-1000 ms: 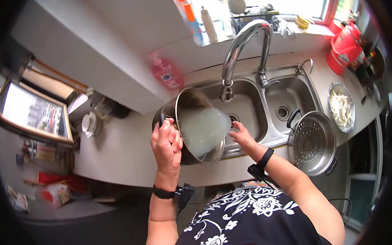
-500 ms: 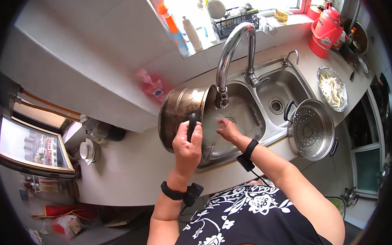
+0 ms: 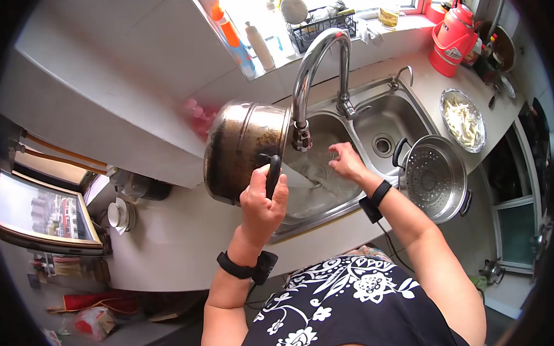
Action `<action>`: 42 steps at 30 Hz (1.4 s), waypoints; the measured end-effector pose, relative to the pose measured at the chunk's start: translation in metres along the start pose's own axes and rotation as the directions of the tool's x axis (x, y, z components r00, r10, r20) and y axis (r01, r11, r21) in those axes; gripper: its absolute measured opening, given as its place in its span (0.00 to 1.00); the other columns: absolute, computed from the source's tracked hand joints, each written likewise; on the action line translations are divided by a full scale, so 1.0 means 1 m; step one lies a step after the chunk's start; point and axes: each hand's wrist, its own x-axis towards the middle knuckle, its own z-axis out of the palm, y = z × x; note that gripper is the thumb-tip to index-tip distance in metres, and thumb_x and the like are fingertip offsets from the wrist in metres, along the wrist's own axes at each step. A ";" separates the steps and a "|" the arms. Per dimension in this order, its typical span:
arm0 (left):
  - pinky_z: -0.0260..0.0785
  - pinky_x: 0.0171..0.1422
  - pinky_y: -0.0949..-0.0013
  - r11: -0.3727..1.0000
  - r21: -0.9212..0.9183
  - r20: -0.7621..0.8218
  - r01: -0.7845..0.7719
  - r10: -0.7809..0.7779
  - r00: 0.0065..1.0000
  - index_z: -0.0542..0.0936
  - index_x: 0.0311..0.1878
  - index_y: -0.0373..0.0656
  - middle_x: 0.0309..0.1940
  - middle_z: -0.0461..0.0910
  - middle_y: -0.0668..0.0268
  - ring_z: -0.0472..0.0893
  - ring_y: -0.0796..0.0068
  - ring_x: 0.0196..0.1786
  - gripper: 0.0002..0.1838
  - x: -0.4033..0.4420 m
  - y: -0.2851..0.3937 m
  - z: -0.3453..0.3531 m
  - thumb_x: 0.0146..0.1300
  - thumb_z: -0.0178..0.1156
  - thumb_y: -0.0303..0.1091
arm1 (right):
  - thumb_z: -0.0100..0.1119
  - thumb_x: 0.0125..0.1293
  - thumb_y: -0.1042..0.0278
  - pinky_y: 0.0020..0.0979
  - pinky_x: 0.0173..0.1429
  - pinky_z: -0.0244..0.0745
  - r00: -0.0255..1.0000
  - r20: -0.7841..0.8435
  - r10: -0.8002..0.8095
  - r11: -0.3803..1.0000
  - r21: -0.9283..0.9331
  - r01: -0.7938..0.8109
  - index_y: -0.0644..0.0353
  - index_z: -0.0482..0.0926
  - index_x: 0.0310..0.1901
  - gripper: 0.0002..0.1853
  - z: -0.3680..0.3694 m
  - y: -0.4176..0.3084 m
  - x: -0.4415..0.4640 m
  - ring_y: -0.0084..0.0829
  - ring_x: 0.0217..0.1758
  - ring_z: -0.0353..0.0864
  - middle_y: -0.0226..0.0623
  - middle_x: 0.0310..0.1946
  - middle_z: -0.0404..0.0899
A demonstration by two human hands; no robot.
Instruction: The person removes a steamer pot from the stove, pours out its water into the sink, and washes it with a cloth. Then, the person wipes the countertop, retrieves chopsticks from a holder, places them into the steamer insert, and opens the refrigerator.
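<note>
My left hand (image 3: 263, 200) grips the black handle of a large steel pot (image 3: 244, 150) with brown scorch marks. The pot is tipped on its side, its mouth facing the left basin of the double sink (image 3: 331, 202), and whitish water runs out into that basin. Over the same basin, my right hand (image 3: 349, 162) is held with its fingers apart and nothing in them. The chrome faucet (image 3: 303, 88) arches down beside the pot's rim. The pot's far handle is hidden.
A steel steamer basket (image 3: 432, 178) sits right of the sink, near the counter edge. Behind it is a bowl of pale strips (image 3: 463, 121). A red thermos (image 3: 454, 40) stands at the back right. Pink soap bottle (image 3: 199, 116) behind the pot; bottles and a rack line the sill.
The pot has tipped from showing its cloudy water to lying on its side, its outer wall toward me. The water has poured into the basin. My right hand has moved slightly away from the pot.
</note>
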 end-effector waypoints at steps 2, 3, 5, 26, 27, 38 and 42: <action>0.71 0.35 0.71 1.000 -0.023 -0.034 0.021 -0.022 0.999 0.76 0.43 0.36 0.27 0.78 0.61 0.78 0.72 0.28 0.08 0.004 0.001 0.000 0.66 0.60 0.31 | 0.66 0.55 0.65 0.40 0.62 0.70 0.998 0.009 -0.062 0.995 -0.075 0.063 0.58 0.74 0.54 0.24 -0.029 -0.008 0.009 0.47 0.57 0.73 0.49 0.52 0.71; 0.70 0.35 0.72 0.999 -0.040 -0.065 0.035 -0.037 0.997 0.77 0.43 0.36 0.27 0.78 0.63 0.77 0.73 0.29 0.08 0.007 0.002 -0.001 0.66 0.60 0.32 | 0.66 0.55 0.64 0.40 0.63 0.69 0.998 0.016 -0.067 0.989 -0.132 0.068 0.58 0.75 0.54 0.24 -0.048 -0.021 0.011 0.47 0.57 0.73 0.48 0.52 0.71; 0.62 0.26 0.77 0.950 -0.224 -0.120 0.218 -0.249 0.961 0.77 0.42 0.37 0.23 0.71 0.75 0.70 0.84 0.22 0.09 0.011 -0.014 -0.005 0.69 0.57 0.34 | 0.65 0.57 0.64 0.40 0.64 0.69 0.997 0.034 -0.073 0.975 -0.206 0.079 0.57 0.75 0.54 0.23 -0.077 -0.035 0.021 0.46 0.59 0.72 0.47 0.54 0.71; 0.40 0.13 0.78 -0.113 -0.991 0.131 0.074 -0.682 0.720 0.75 0.35 0.45 0.11 0.54 0.79 0.50 0.87 0.10 0.12 -0.037 -0.107 0.004 0.70 0.52 0.44 | 0.59 0.56 0.64 0.41 0.56 0.76 0.816 0.430 0.386 0.526 -0.829 0.188 0.55 0.83 0.46 0.16 -0.140 0.025 0.154 0.42 0.57 0.78 0.42 0.49 0.82; 0.41 0.13 0.78 -0.109 -0.991 0.134 0.079 -0.729 0.671 0.74 0.35 0.45 0.11 0.54 0.79 0.50 0.87 0.09 0.13 -0.035 -0.101 0.006 0.70 0.51 0.44 | 0.59 0.56 0.61 0.41 0.54 0.76 0.814 0.474 0.335 0.544 -0.803 0.244 0.56 0.83 0.46 0.17 -0.156 -0.007 0.142 0.42 0.56 0.78 0.41 0.49 0.81; 0.44 0.12 0.77 -0.113 -0.990 0.141 0.086 -0.842 0.520 0.74 0.34 0.45 0.09 0.56 0.78 0.53 0.84 0.08 0.12 -0.027 -0.109 0.045 0.67 0.52 0.43 | 0.56 0.63 0.56 0.42 0.51 0.76 0.935 -0.166 -0.314 0.749 -0.649 0.136 0.49 0.83 0.42 0.12 -0.290 -0.074 0.263 0.45 0.43 0.83 0.42 0.36 0.84; 0.44 0.12 0.77 -0.130 -0.987 0.157 0.089 -0.864 0.479 0.75 0.34 0.45 0.09 0.55 0.78 0.53 0.84 0.07 0.13 -0.022 -0.113 0.054 0.67 0.52 0.44 | 0.54 0.65 0.58 0.42 0.53 0.76 0.903 -0.208 -0.376 0.787 -0.585 0.193 0.49 0.80 0.52 0.16 -0.284 -0.113 0.306 0.46 0.46 0.83 0.44 0.41 0.83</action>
